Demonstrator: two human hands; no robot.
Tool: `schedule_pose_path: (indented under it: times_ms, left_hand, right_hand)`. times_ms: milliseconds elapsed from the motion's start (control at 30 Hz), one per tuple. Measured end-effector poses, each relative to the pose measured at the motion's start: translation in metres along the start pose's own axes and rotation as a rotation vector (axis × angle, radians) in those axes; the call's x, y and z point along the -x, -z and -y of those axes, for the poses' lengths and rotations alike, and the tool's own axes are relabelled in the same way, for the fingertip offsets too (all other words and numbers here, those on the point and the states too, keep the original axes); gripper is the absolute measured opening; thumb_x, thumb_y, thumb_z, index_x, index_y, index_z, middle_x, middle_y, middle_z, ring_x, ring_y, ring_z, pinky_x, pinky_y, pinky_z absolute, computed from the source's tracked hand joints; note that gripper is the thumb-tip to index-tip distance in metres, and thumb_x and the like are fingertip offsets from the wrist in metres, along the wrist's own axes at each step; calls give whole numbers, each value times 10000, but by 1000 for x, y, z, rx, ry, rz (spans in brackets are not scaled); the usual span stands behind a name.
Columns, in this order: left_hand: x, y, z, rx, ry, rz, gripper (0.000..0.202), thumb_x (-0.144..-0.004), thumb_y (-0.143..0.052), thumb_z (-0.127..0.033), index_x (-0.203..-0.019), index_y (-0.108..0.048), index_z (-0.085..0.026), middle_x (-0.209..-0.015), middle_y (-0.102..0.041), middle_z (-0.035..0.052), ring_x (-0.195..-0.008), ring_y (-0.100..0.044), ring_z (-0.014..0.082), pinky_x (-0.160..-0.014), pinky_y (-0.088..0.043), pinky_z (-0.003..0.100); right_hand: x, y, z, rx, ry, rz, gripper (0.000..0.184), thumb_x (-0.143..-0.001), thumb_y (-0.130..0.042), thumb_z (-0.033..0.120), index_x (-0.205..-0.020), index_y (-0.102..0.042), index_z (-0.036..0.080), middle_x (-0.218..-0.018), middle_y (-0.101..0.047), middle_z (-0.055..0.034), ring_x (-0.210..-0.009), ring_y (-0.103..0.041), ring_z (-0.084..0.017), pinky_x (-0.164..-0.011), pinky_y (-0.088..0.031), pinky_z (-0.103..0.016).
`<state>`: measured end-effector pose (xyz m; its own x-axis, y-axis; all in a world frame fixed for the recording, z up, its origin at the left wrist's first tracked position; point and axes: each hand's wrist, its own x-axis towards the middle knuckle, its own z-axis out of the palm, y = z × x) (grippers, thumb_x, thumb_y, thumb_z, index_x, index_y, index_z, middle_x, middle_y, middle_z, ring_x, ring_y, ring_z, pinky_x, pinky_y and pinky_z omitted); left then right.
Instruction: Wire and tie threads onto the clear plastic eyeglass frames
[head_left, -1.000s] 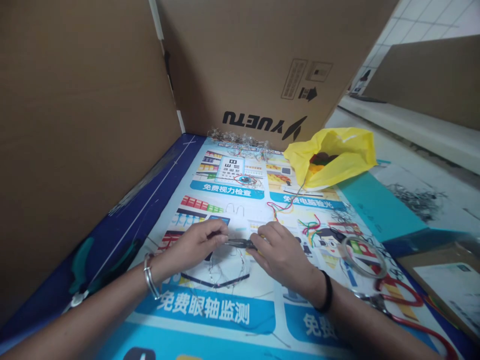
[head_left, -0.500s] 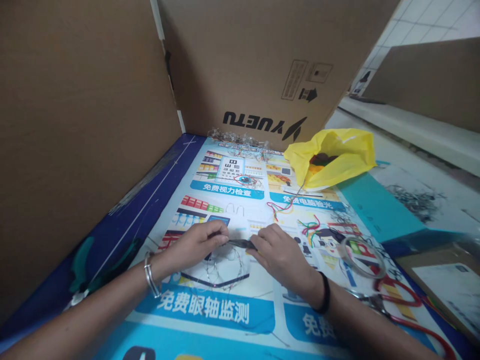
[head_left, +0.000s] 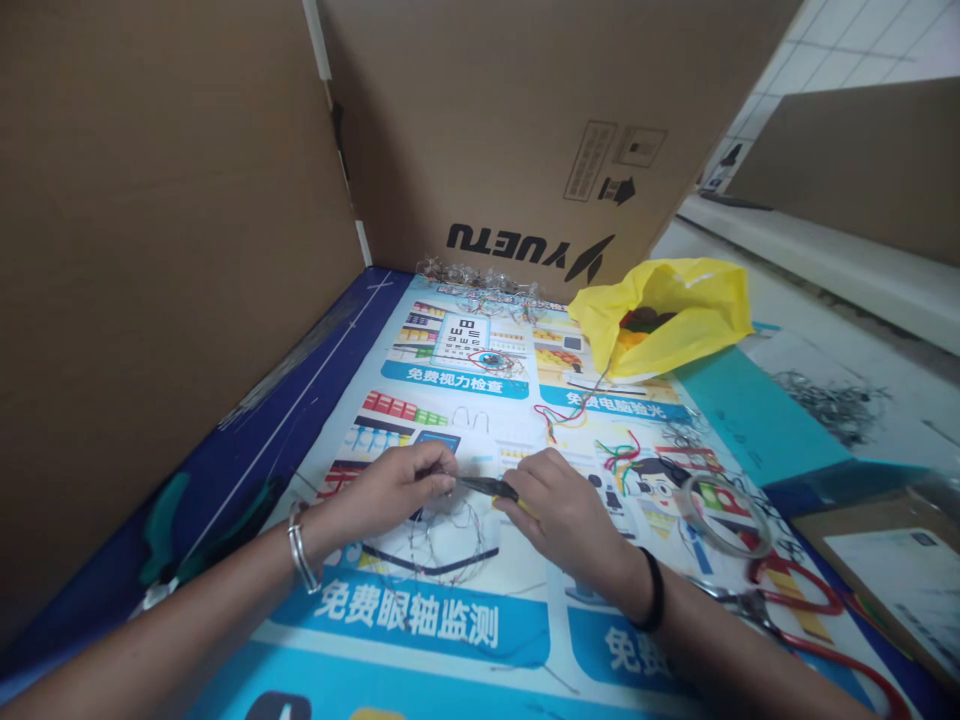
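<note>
My right hand is closed around a pair of pliers with dark, pointed jaws and a bit of yellow handle showing. The jaws point left and reach my left hand, whose thumb and fingers are pinched together at the pliers' tip. From that pinch a loop of thin wire with small dark twists hangs over the printed sheet. Whatever lies right between the left fingertips is too small to make out clearly, though the wire leads there.
Teal-handled pliers lie left, red-handled scissors and a clear tape roll right. A yellow bag, colored threads and tangled wire are farther back. Cardboard walls stand left and behind.
The pliers in my right hand have tilted slightly, and their jaws show more clearly. Both hands are almost where they were.
</note>
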<state>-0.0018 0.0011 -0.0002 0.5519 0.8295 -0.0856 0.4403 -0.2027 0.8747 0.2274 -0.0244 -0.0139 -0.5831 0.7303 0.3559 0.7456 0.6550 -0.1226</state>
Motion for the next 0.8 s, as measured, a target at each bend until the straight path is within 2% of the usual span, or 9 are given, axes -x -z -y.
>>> schedule_pose_path:
  times_ms: [333,800]
  left_hand:
    - [0,-1,0,-3,-12,-19,76,-816,-467,-229,-790,-527,-192,-743,-526,-18,-690,-464,115,-630,-350,245]
    - [0,-1,1,-27,-10,-30,99,-819,-455,-222,-800,-545,-187,-751,-544,-14,-707,-485,122,-645,-361,250]
  right_hand:
    - [2,-3,0,-107,-53,-9,167,-866,-497,323,-836,-568,176,-788,-572,-55,-796,-502,-185,-727,-408,-319]
    - [4,0,3,-93,-81,12,169,-866,-493,322,-822,-565,176,-786,-572,-58,-794,-503,-184,-727,-405,-319]
